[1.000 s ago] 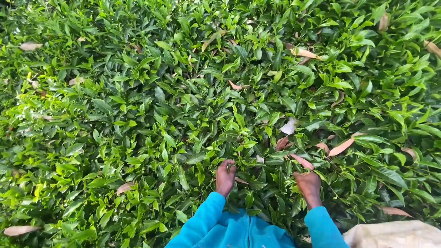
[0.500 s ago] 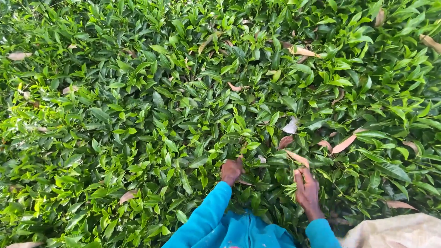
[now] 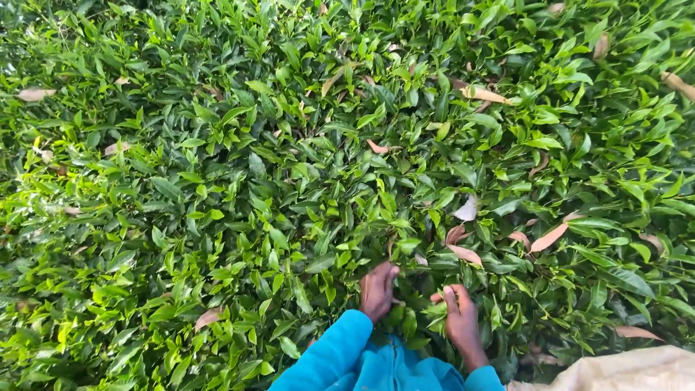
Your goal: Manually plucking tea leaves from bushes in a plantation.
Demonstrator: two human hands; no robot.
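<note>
Dense green bush point(image 3: 289, 181) fills the frame edge to edge.
2 hands work at the lower centre: left hand point(image 3: 378, 289) curled shut among the shoots point(image 3: 423, 311), right hand point(image 3: 460, 318) pinching leaves, fingers together. Blue sleeves point(image 3: 340, 355) sit below them, a pale sack point(image 3: 637, 369) at lower right. Several dry brown leaves point(image 3: 549, 237) lie scattered right of centre.

Dry brown leaves point(image 3: 548, 237) lie scattered over the green, a cluster of them just right of centre. One pale, almost white leaf point(image 3: 467, 210) sits just above that cluster. A long tan leaf point(image 3: 483, 94) rests higher up, toward the top. Over at the left edge, another faded leaf point(image 3: 34, 94). Down in the bottom right corner, a beige cloth sack point(image 3: 622, 369) pokes in.
</note>
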